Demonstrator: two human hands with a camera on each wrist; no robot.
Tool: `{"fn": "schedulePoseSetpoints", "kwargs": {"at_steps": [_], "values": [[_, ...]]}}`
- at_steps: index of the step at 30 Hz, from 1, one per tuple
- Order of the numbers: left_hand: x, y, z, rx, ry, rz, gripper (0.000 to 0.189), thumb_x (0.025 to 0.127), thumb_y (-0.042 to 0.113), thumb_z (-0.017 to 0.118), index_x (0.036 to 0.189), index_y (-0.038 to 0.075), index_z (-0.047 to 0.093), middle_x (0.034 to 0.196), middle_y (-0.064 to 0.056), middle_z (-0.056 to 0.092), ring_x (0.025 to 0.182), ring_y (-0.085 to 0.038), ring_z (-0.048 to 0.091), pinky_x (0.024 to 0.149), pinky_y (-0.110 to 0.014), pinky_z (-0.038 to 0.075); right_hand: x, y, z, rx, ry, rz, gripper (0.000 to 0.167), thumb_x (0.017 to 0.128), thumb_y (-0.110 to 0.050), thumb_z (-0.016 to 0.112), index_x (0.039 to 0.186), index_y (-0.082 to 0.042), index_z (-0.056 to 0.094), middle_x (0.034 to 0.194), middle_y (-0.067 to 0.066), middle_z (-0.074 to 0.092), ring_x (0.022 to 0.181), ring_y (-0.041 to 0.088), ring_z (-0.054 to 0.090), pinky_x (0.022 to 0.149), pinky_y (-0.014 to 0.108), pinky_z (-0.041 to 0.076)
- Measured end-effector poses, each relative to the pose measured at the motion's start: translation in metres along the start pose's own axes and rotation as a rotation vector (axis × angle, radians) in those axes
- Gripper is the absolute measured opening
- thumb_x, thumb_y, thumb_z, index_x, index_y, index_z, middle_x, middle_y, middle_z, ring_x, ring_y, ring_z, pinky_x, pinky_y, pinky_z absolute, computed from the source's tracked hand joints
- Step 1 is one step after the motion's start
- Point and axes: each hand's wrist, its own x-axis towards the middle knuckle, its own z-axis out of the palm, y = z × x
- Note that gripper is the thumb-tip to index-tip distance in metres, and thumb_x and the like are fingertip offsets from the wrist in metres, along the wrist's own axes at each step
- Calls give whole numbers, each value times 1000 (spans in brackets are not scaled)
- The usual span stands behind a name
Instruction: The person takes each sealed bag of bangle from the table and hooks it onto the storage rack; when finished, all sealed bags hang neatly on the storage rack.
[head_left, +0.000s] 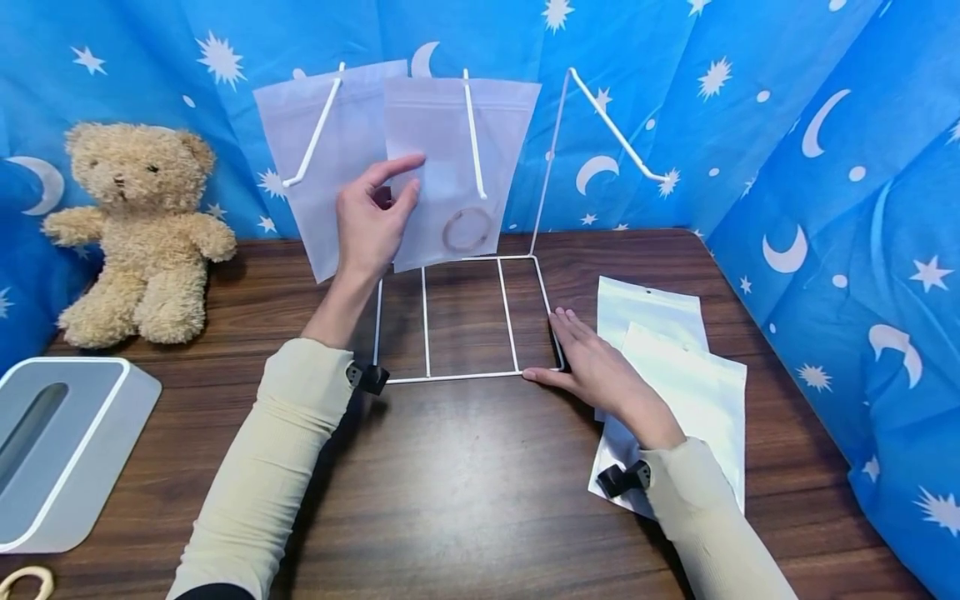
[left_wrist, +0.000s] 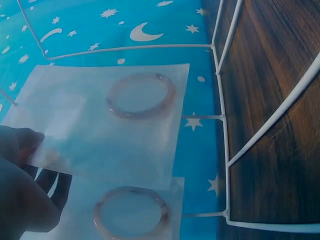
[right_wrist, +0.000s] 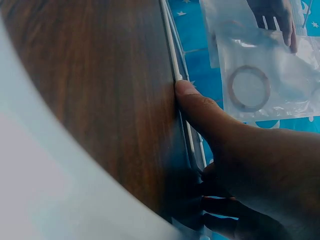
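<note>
Two translucent zip pouches hang from a white wire rack (head_left: 472, 377). The front pouch (head_left: 450, 133) is on the middle hook, with a pinkish bangle (head_left: 467, 231) low inside. The other pouch (head_left: 307, 125) hangs on the left hook; its bangle (left_wrist: 131, 212) shows in the left wrist view. My left hand (head_left: 375, 217) is raised at the front pouch's left edge, thumb and index finger spread apart over its face. My right hand (head_left: 600, 375) rests at the base's front right corner, thumb (right_wrist: 200, 105) at the front bar and fingers extended along the side.
The right hook (head_left: 618, 133) holds nothing. Silvery-white pouches (head_left: 697, 400) lie overlapping under and beside my right forearm. At left sit a teddy bear (head_left: 150, 225) and a grey-and-white tissue box (head_left: 97, 450). A starry blue cloth (head_left: 810, 167) hangs behind and at right.
</note>
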Motion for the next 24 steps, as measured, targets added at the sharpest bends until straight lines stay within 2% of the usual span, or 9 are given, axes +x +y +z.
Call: {"fn": "schedulePoseSetpoints", "kwargs": {"at_steps": [2,4,6,8,12,16,17,19,24], "values": [[0,0,-2,40,-30,10,26,89,-4,65,114,-4,70,110,-17,69,62,-13,55,57,-20,40,0,-1,1,5,-4,4,102,87,-68,56,153,4,24,158,22,21,145,34,18,111,51,26],[1,-3,-4,71,-60,27,26,88,-4,66,113,-5,70,112,-17,68,80,-19,62,71,-26,47,0,-1,2,8,-7,8,103,87,-68,56,153,3,23,158,22,21,146,33,18,112,51,26],[2,-9,-8,106,-83,58,24,87,-3,67,111,-4,71,115,-14,68,100,-20,61,84,-35,47,1,-2,3,10,-7,10,103,87,-69,56,153,3,23,158,22,21,146,33,18,111,51,26],[2,-17,-15,147,-91,99,22,87,-1,69,109,-1,73,117,-10,67,114,-16,56,91,-39,45,1,-3,4,12,-7,8,103,87,-69,56,153,3,23,158,22,21,146,33,18,111,51,26],[-7,-31,-34,259,-78,155,22,88,8,71,109,11,76,126,2,63,119,-7,51,89,-36,45,3,-4,6,11,-11,-5,103,87,-70,55,153,3,23,158,22,21,146,34,18,112,51,26],[-33,-30,-51,338,-106,143,24,88,8,69,111,11,74,126,-1,63,113,-17,57,86,-40,48,4,-4,4,3,-12,-10,104,87,-69,55,153,4,23,158,23,20,145,34,18,111,51,26],[-41,-29,-54,358,-133,117,25,88,8,69,113,9,72,124,-4,63,111,-20,58,87,-42,48,4,-3,4,2,-11,-9,104,87,-69,56,153,4,23,158,23,20,145,35,18,111,52,26],[-58,-28,-59,426,-234,41,31,89,10,69,120,6,67,123,-10,62,109,-28,58,89,-46,47,4,-2,3,-4,-9,-6,103,87,-69,56,153,4,23,158,23,20,145,35,18,111,52,26],[-91,-33,-62,722,-638,-246,63,94,32,67,143,-1,45,135,-23,50,123,-40,47,103,-54,36,4,1,4,0,-17,20,105,86,-72,54,154,2,22,158,22,20,146,34,17,111,53,26]]}}
